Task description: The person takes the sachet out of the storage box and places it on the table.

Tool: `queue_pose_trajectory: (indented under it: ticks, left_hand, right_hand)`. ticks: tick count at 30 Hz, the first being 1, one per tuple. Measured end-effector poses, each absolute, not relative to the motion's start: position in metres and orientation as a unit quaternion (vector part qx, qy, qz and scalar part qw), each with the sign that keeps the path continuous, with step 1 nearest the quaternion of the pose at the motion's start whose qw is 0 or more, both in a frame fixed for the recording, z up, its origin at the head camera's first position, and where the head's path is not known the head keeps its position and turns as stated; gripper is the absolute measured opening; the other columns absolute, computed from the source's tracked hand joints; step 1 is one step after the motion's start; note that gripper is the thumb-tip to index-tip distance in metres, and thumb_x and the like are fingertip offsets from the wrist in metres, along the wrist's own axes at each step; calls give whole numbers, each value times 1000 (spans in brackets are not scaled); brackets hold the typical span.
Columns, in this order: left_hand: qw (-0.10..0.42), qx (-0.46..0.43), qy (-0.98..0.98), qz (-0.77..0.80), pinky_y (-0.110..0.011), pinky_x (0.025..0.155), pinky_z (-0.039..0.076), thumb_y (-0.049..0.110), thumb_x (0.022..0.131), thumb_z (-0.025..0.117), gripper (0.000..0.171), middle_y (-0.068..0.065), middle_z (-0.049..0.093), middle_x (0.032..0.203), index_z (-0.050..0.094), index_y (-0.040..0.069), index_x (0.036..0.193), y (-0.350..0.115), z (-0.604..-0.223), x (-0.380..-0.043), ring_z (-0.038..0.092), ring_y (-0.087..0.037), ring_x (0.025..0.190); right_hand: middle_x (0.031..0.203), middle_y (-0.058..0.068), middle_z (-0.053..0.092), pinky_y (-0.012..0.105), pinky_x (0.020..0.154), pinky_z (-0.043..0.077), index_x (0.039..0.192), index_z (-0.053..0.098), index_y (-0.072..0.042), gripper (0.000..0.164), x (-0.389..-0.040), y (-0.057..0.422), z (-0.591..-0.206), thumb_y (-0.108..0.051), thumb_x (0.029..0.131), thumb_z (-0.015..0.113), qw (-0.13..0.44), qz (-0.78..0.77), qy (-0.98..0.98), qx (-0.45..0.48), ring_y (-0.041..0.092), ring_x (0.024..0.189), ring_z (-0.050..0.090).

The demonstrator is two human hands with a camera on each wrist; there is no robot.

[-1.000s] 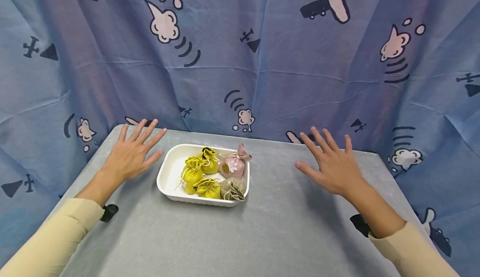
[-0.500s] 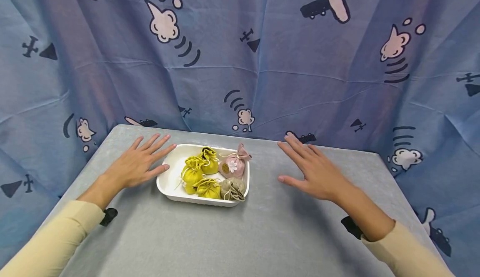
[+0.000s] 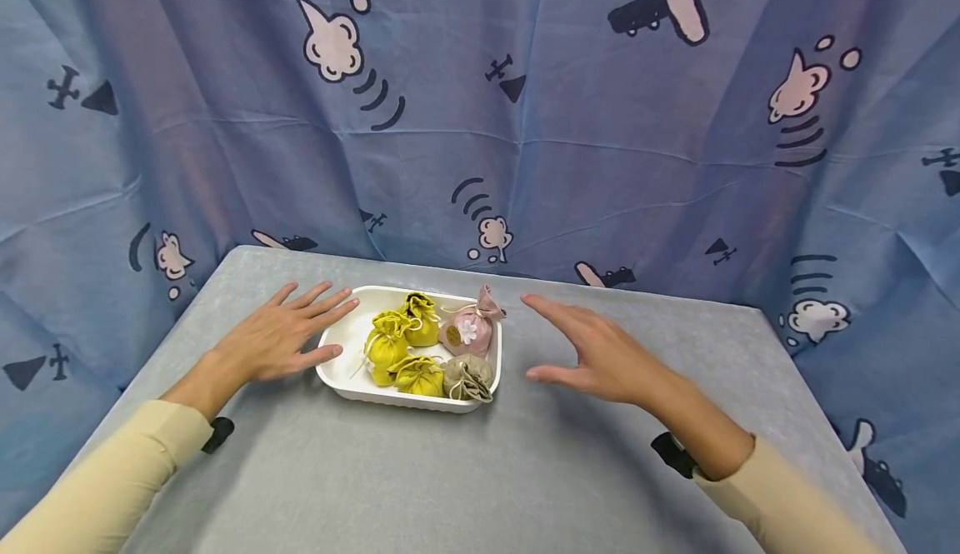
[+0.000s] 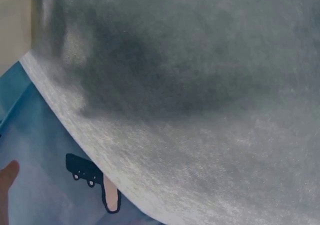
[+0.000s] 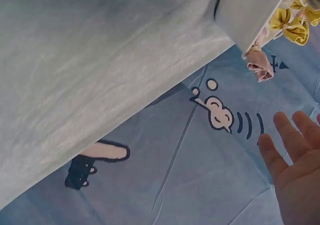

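A white plastic tray [image 3: 337, 379] holds small drawstring pouches: three yellow-green ones, among them a tall front-left pouch [image 3: 386, 350], plus a pink pouch [image 3: 461, 337] with a white flower and a grey-brown pouch [image 3: 467, 376]. My left hand [image 3: 273, 339] is spread at the tray's left end, fingertips overlapping its rim in the head view. To the right of the tray, my right hand [image 3: 611, 358] hovers with thumb and fingers apart, nearest the pink pouch. Both hands hold nothing. In the right wrist view the right hand [image 5: 300, 170] appears below the tray's wall [image 5: 250, 15].
A grey cloth-covered table [image 3: 465, 479] bears the tray. Behind it hangs a blue curtain [image 3: 420, 62] printed with airplanes and clouds. Each wrist wears a small dark camera, such as the right wrist camera [image 3: 673, 454].
Both hands have moved inward toward the tray and somewhat lower in the head view. The right hand travelled farther and turned so thumb and fingers point left. The tray and pouches have stayed put.
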State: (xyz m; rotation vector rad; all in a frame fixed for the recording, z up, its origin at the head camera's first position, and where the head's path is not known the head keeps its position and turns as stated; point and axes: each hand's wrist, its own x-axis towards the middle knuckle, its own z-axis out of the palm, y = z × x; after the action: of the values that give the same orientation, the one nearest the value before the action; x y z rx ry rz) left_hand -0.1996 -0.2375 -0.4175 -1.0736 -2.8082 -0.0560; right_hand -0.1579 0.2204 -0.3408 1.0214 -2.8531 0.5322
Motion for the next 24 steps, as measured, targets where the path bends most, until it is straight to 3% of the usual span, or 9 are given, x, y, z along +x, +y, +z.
queue_pose_trajectory:
  ticks: [3, 8, 17, 24]
  left_hand:
    - [60, -354, -933, -19, -63, 114, 19, 56, 99, 49, 71, -6, 32, 161, 33, 18, 157, -238, -418, -199, 28, -33, 147]
    - [47, -348, -936, -18, -63, 115, 18, 57, 99, 47, 72, -4, 29, 162, 30, 20, 158, -238, -419, -200, 26, -32, 148]
    - [47, -350, -936, -18, -63, 114, 21, 56, 100, 47, 72, -6, 30, 162, 29, 18, 159, -237, -419, -200, 28, -33, 147]
    - [41, -346, -937, -21, -62, 114, 22, 55, 100, 48, 74, -4, 28, 162, 27, 17, 159, -237, -420, -198, 27, -33, 148]
  right_hand:
    - [150, 2, 49, 56, 101, 45, 157, 32, -30, 90, -158, 216, -342, -62, 83, 71, 26, 188, -925, 330, 28, 131, 52]
    - [151, 2, 47, 54, 103, 45, 155, 38, -22, 88, -159, 209, -345, -51, 82, 78, 4, 247, -908, 339, 26, 133, 51]
    - [146, 5, 53, 52, 106, 42, 149, 47, -16, 83, -159, 191, -362, -35, 79, 85, -72, 370, -859, 346, 23, 130, 54]
    - [144, 3, 56, 50, 109, 40, 148, 48, -10, 84, -156, 174, -380, -37, 78, 86, -120, 373, -855, 340, 23, 133, 51]
